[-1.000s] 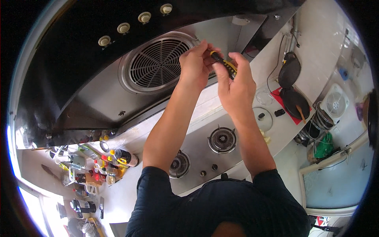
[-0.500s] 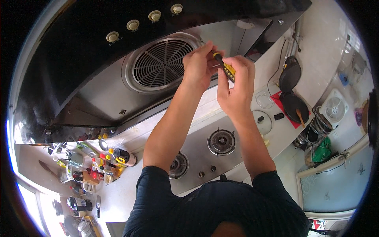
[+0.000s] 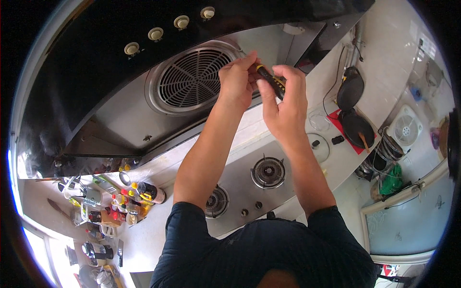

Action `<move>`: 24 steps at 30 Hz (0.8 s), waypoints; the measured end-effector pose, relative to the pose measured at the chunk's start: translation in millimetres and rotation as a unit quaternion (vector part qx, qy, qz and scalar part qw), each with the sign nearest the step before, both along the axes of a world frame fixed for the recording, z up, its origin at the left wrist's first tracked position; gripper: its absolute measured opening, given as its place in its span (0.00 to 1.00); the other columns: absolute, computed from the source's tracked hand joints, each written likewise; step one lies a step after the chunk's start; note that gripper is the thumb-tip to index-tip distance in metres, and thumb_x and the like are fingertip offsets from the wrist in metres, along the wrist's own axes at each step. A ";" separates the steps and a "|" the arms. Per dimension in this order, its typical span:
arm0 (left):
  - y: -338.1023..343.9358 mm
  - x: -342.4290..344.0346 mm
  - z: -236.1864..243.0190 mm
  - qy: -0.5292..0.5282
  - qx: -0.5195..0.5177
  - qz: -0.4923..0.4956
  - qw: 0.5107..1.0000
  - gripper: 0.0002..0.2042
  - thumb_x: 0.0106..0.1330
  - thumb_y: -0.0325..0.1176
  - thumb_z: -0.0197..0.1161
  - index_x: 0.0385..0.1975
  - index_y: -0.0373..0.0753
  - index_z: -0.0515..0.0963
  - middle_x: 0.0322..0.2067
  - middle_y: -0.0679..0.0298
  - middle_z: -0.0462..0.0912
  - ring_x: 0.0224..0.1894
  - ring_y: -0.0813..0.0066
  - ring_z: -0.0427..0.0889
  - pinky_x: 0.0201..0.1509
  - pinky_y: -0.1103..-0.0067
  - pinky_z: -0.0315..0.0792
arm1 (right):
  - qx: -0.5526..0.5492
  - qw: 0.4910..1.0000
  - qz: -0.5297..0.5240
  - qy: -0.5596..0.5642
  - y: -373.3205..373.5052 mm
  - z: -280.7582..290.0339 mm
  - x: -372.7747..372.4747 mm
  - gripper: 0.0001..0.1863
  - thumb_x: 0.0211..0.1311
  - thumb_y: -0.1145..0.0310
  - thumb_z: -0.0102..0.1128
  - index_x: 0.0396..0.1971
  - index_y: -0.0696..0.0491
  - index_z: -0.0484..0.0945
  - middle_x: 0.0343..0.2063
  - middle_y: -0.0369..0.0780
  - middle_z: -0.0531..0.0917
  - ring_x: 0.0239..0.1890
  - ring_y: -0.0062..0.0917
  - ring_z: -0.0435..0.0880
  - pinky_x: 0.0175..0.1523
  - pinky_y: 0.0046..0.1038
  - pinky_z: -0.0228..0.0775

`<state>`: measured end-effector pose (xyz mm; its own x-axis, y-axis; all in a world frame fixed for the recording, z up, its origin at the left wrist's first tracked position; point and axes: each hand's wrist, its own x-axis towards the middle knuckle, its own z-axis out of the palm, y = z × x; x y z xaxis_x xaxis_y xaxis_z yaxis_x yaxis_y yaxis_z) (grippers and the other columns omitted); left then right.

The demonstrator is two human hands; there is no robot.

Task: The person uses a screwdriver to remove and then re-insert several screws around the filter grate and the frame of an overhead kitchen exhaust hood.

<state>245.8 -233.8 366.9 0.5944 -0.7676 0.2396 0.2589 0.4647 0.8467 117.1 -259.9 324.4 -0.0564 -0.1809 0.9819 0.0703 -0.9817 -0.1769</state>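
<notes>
Up under the range hood, a screwdriver (image 3: pixel 272 82) with a black and yellow handle slants beside the round vent grille (image 3: pixel 196 78). My left hand (image 3: pixel 236 79) is closed around its front end, close to the grille's metal rim; the shaft and tip are mostly hidden by the fingers. Around the handle, my right hand (image 3: pixel 287 98) has its thumb and fingers spread apart, the handle lying between them. Whether the right thumb touches the handle I cannot tell.
The black hood front (image 3: pixel 96 57) carries several round buttons. Below my arms is a gas stove (image 3: pixel 268 173) with two burners. Bottles (image 3: pixel 150 192) crowd the counter at left; at right are an open black round pan appliance (image 3: pixel 357 128), a white fan (image 3: pixel 406 128) and a green bag (image 3: pixel 392 180).
My right fingers have loosened from the screwdriver handle and spread apart. The handle has turned, showing less yellow. My left hand keeps its hold, and the view has shifted slightly.
</notes>
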 end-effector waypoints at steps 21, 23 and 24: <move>-2.9 -6.6 2.5 0.053 0.013 -0.010 0.998 0.12 0.72 0.35 0.64 0.30 0.32 0.81 0.27 0.59 0.83 0.25 0.71 0.82 0.27 0.76 0.74 | -0.001 0.999 0.001 0.046 -3.7 9.2 -3.2 0.15 0.53 0.83 0.62 0.42 0.54 0.81 0.42 0.41 0.84 0.45 0.39 0.82 0.49 0.37 0.76; -2.6 -7.4 1.8 0.051 0.018 -0.009 0.999 0.12 0.73 0.35 0.64 0.30 0.32 0.81 0.27 0.59 0.83 0.25 0.71 0.82 0.26 0.76 0.74 | -0.003 0.998 0.000 0.055 -6.3 5.1 -2.3 0.16 0.53 0.83 0.62 0.42 0.54 0.81 0.42 0.42 0.83 0.45 0.39 0.82 0.49 0.37 0.76; -3.2 -7.3 1.2 0.049 0.024 -0.006 0.998 0.12 0.73 0.35 0.64 0.31 0.32 0.81 0.27 0.59 0.83 0.25 0.71 0.81 0.26 0.76 0.74 | -0.003 0.998 0.001 0.064 -7.6 4.3 -2.2 0.16 0.52 0.84 0.62 0.42 0.54 0.81 0.42 0.42 0.83 0.45 0.39 0.82 0.50 0.37 0.76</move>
<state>238.5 -237.0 368.2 0.6034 -0.7846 0.1430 0.3480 0.4203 0.8380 114.9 -267.5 328.7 0.0705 -0.1744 0.9821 0.0501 -0.9827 -0.1781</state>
